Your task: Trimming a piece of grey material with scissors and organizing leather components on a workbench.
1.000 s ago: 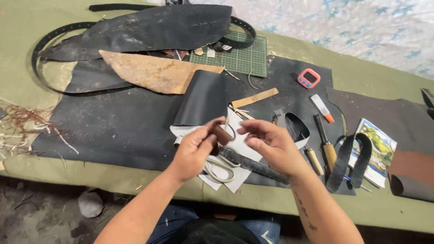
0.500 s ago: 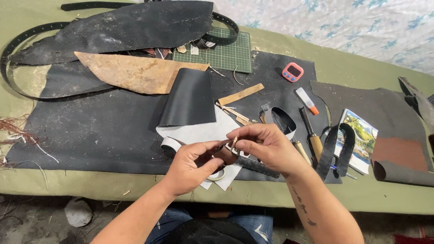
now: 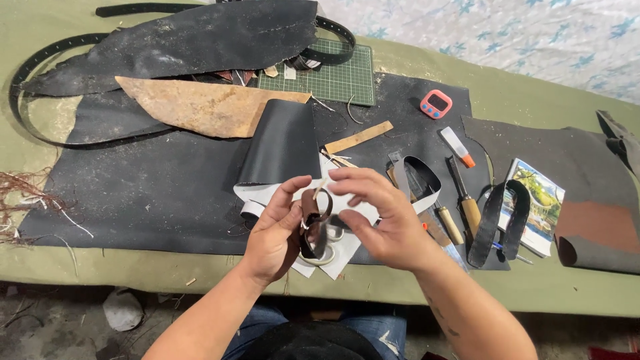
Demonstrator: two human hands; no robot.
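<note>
Nearest the camera, both hands meet above the near edge of the table. The left hand (image 3: 277, 233) pinches a small brown leather strap (image 3: 312, 212) between thumb and fingers, and the right hand (image 3: 383, 217) grips the strap's upper end with its fingertips; the strap seems to loop through a metal ring, though the detail is too small to be sure. Under the hands lie white paper pieces (image 3: 347, 248) and what looks like scissors (image 3: 325, 252). Just right of the right hand are two wooden-handled tools (image 3: 469, 212) and a black leather loop (image 3: 499, 223), with a booklet (image 3: 539, 207) beyond them to the right. Behind the hands a curled black leather sheet (image 3: 280, 143) rests on a large dark mat (image 3: 147, 180). Farther off lie a tan leather piece (image 3: 200, 107), a wooden stick (image 3: 358, 137), a glue tube (image 3: 457, 145) and a small pink timer (image 3: 435, 104). Farthest are a green cutting mat (image 3: 330, 79), a big black hide (image 3: 200, 37) and a black belt (image 3: 40, 63) at far left
</note>
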